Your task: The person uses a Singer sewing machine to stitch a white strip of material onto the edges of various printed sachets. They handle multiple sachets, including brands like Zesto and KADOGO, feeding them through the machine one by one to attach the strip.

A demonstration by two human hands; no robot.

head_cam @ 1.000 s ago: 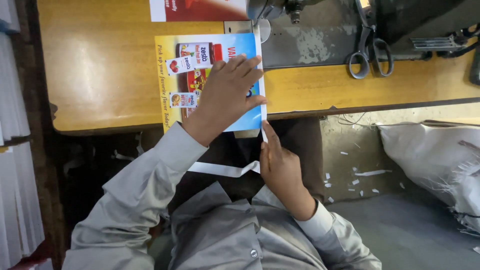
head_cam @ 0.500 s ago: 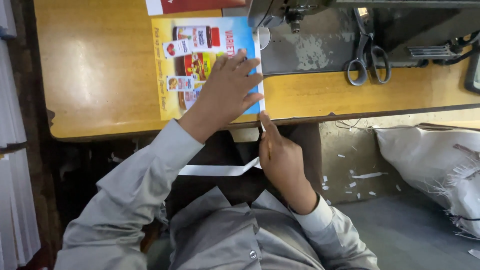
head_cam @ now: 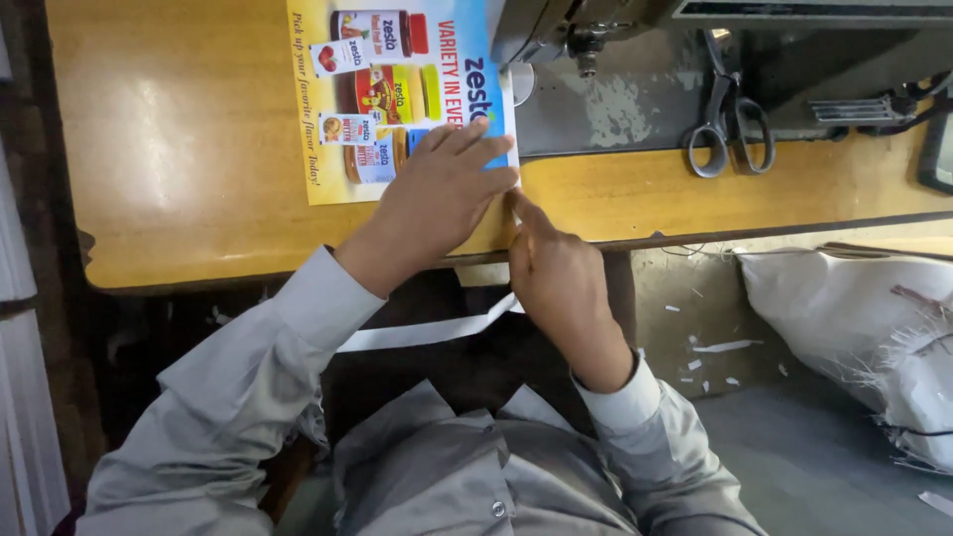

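Note:
A printed yellow and blue sheet [head_cam: 397, 60] with pictures of jars lies flat on the wooden table [head_cam: 179, 149], its right edge next to the sewing machine [head_cam: 596, 40]. My left hand [head_cam: 432, 199] lies flat with fingers spread on the sheet's near right corner. My right hand [head_cam: 551, 268] is at the table's front edge, its forefinger pointing up at that same corner. A white strip [head_cam: 427, 333] hangs down from under my right hand across my lap; whether the hand grips it is hidden.
Scissors [head_cam: 730, 114] lie on the machine's grey bed [head_cam: 635, 99] to the right. A white woven sack [head_cam: 864, 328] sits on the floor at right, with paper scraps [head_cam: 720, 347] scattered near it. Stacked white sheets [head_cam: 25, 397] stand at the left edge.
The printed sheet has slid farther away across the table toward the machine, with my left hand still pressing on it. My right hand has moved up to the sheet's corner.

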